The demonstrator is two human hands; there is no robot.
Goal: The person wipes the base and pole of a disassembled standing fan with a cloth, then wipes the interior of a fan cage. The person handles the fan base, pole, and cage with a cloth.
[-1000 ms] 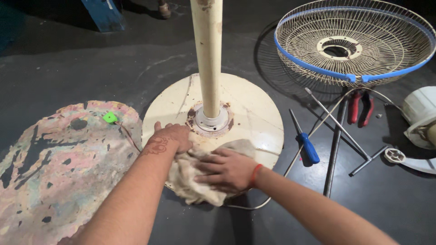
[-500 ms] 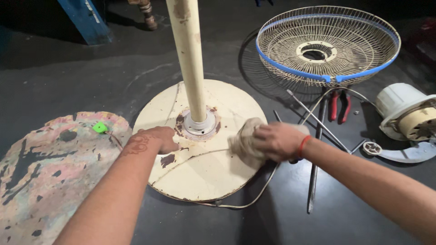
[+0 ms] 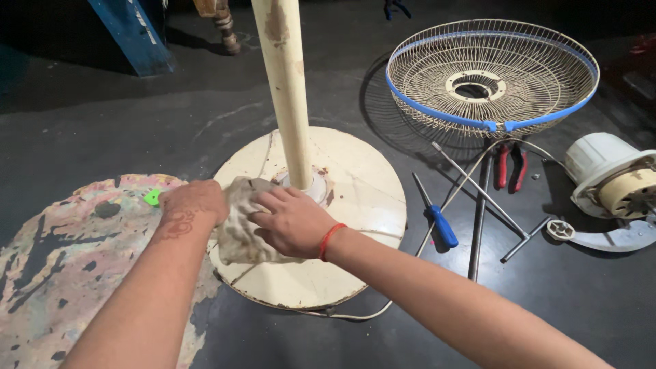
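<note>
Right hand: the right hand (image 3: 290, 222) lies flat on a rag (image 3: 242, 222), fingers (image 3: 270, 205) spread loosely and pressing the cloth down; a red band circles the wrist.
Left hand: the left hand (image 3: 195, 201) rests on the left edge of the base, touching the rag's near side; its fingers are tucked behind the cloth, so whether they curl or lie flat cannot be told.
Rag: a crumpled, dingy cloth, bunched between the two hands on the left part of the base, just beside the pole's foot.
Base: a round cream base (image 3: 355, 198), stained and cracked, sits on the dark floor (image 3: 137, 116).
Pole: a cream pole (image 3: 283, 89) rises upright from the base's centre, with rust around its collar.
Mat: a worn, mottled mat (image 3: 61, 253) lies left of the base, a small green piece (image 3: 152, 198) on it near the left hand.
Tools: a blue-handled screwdriver (image 3: 437, 222), metal rods (image 3: 478, 198) and red pliers (image 3: 509, 164) lie right of the base.
Guard: a wire fan guard (image 3: 492, 75) with a blue rim sits beyond the tools.
Motor: a white motor housing (image 3: 611, 171) lies at far right.
</note>
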